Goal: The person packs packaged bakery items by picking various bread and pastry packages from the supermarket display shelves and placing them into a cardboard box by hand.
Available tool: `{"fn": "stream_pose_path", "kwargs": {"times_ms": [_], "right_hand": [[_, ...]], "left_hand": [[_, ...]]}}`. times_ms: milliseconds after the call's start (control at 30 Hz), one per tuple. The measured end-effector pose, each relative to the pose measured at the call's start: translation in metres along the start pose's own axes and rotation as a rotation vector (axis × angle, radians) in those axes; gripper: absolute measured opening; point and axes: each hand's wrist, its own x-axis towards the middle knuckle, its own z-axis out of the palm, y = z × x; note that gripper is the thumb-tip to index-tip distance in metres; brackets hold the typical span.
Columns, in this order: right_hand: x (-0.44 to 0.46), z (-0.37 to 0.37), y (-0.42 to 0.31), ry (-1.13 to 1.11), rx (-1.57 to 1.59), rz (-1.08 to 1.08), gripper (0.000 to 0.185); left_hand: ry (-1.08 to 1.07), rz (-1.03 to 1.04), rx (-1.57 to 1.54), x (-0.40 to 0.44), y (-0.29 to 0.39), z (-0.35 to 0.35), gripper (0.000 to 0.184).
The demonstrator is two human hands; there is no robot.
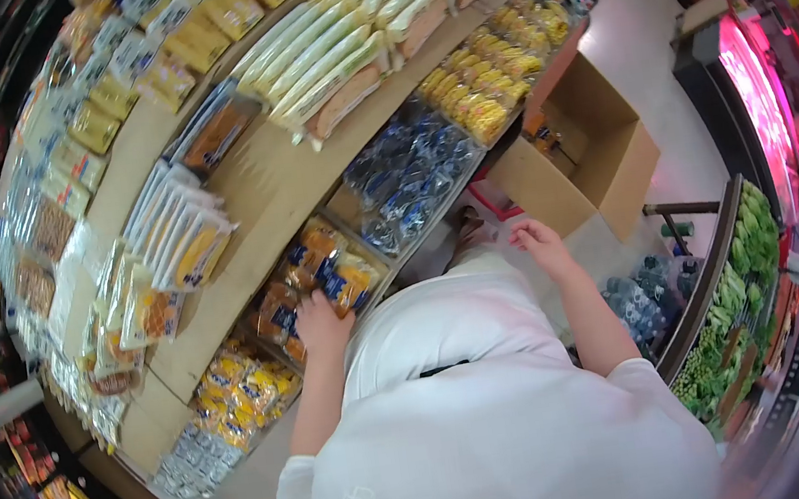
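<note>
My left hand (321,322) reaches into a clear bin at the shelf's front edge. Its fingers are slightly apart and rest against packages of brown baked goods (277,309); no firm grip on one shows. In the same bin, just beyond that hand, are blue-and-yellow plastic packs (355,278). My right hand (537,243) hangs free to the right of my body, its fingers loosely curled and apart with nothing between them. It is nearest to an open cardboard box (526,194), which has a few small packages at its bottom.
Long bread bags (329,79) lie in rows on the wooden shelf (261,179). Bins of dark blue packs (411,169) and yellow packs (480,79) line its edge. At right stand a rack of green vegetables (734,301) and bottles (637,307) on the floor.
</note>
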Motion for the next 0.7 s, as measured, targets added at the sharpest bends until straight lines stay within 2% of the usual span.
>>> {"fn": "stream_pose_path", "kwargs": {"times_ms": [133,233,333,400,433,467,567,700], "right_hand": [[0.006,0.006,-0.001,0.049,-0.036,0.042,0.016],[0.009,0.021,-0.014,-0.003,-0.176,0.012,0.016],[0.024,0.038,0.001,-0.112,-0.011,0.023,0.019],[0.026,0.051,-0.010,-0.218,-0.150,-0.011,0.025],[0.018,0.057,-0.041,-0.297,-0.019,0.049,0.032],[0.008,0.062,-0.077,-0.376,0.114,0.105,0.039],[-0.008,0.062,-0.131,-0.462,0.540,0.152,0.048],[0.000,0.043,-0.143,-0.273,0.483,-0.018,0.049]], "left_hand": [[0.004,0.069,-0.097,-0.007,-0.005,-0.021,0.063],[-0.039,0.099,-0.346,-0.012,-0.010,-0.048,0.060],[-0.406,-0.164,-0.930,-0.007,-0.009,-0.066,0.061],[-0.448,-0.079,-1.077,-0.009,0.012,-0.077,0.064],[-0.468,-0.037,-1.152,-0.011,0.026,-0.084,0.065],[-0.411,0.033,-1.086,-0.013,0.047,-0.091,0.068],[-0.107,0.431,-0.893,-0.011,0.108,-0.087,0.068],[0.086,0.621,-0.624,-0.020,0.196,-0.091,0.070]]}}
